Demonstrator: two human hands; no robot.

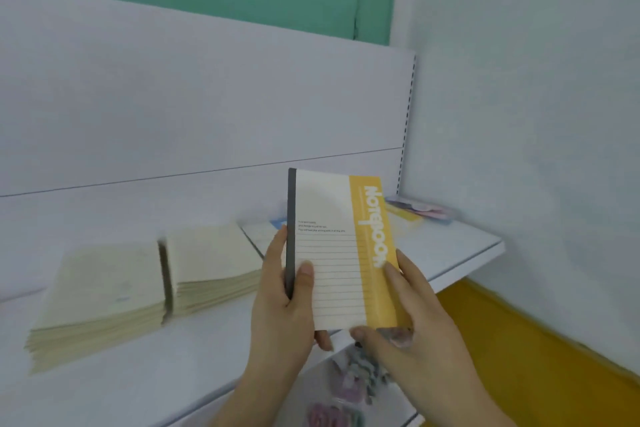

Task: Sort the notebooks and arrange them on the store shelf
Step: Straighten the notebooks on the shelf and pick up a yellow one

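Both hands, left hand (282, 291) and right hand (412, 326), grip a yellow notebook (341, 253) upright above the shelf (460, 253), best squared onto what look like matching notebooks (403, 218) blurred behind.

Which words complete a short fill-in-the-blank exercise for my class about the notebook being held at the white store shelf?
1. The white notebook with a dark spine has a ____ band bearing the word Notebook.
2. It is held by ____ hands, the left hand at the spine and the right hand at the lower corner.
3. Two stacks of cream notebooks lie on the white ____.

Missing words: yellow; both; shelf
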